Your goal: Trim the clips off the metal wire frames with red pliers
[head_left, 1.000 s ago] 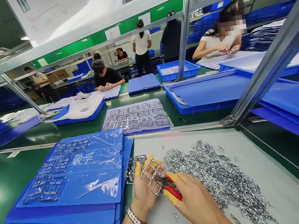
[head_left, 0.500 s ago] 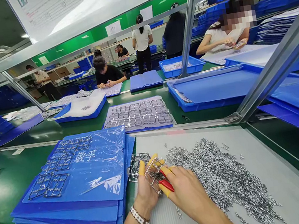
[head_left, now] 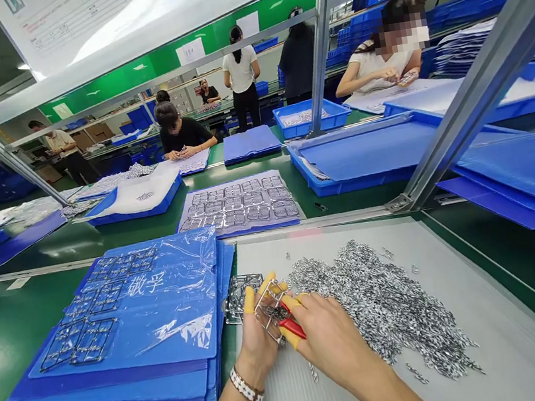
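My left hand [head_left: 256, 336], with yellow finger cots, grips a small metal frame of parts [head_left: 269, 307] above a grey mat [head_left: 473, 330]. My right hand [head_left: 331, 342] is closed on red-handled cutters [head_left: 291, 326], whose tip is at the frame. A wide heap of small silver parts [head_left: 384, 307] lies on the mat just right of my hands. More metal frames [head_left: 235, 296] lie on the mat behind my left hand.
A stack of blue sheets [head_left: 137, 374] under a clear plastic bag with frames sits to the left. Beyond, a sheet of frames [head_left: 241, 206], blue trays [head_left: 366, 159] and a slanted metal strut [head_left: 472, 89]. Several other people work at the far benches.
Both hands stay together on the frame and cutters; the view has shifted slightly, and the hands have moved little against the mat.
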`<state>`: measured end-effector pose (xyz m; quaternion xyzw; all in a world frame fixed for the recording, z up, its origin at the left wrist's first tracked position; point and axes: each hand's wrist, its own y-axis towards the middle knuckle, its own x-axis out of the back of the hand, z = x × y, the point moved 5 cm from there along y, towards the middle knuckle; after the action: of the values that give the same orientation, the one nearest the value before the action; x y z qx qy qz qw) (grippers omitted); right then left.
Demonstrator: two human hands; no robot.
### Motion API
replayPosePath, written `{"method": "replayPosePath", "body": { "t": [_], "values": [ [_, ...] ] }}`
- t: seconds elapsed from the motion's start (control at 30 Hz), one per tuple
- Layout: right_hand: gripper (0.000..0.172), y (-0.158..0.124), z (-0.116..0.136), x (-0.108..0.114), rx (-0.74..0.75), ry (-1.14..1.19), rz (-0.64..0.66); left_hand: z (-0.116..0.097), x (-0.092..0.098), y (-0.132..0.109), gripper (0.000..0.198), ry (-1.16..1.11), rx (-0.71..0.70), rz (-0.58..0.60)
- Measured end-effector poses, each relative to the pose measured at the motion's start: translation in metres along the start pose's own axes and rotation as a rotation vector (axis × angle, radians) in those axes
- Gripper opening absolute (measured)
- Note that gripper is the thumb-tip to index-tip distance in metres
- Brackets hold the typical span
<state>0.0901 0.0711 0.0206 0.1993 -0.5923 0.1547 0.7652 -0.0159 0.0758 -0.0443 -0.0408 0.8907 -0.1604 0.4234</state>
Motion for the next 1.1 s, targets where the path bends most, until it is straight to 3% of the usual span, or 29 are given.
{"method": "replayPosePath", "body": {
  "t": [0.27, 0.4, 0.57, 1.1],
  "values": [
    [0.032, -0.001, 0.002, -0.004, -0.018, -0.074, -0.036, -0.001, -0.006, -0.002, 0.056, -0.019, 0.000, 0.011],
    [0.035, -0.003, -0.009, 0.000, -0.030, -0.069, -0.053, 0.000, -0.005, -0.002, 0.056, -0.045, 0.012, 0.024],
    [0.025, 0.002, -0.022, 0.005, -0.105, -0.083, -0.023, 0.003, -0.004, -0.001, 0.053, -0.074, 0.056, 0.024],
    [0.022, 0.007, -0.023, 0.003, -0.119, -0.072, -0.034, 0.005, 0.001, 0.001, 0.051, -0.038, 0.052, 0.016]
  ]
}}
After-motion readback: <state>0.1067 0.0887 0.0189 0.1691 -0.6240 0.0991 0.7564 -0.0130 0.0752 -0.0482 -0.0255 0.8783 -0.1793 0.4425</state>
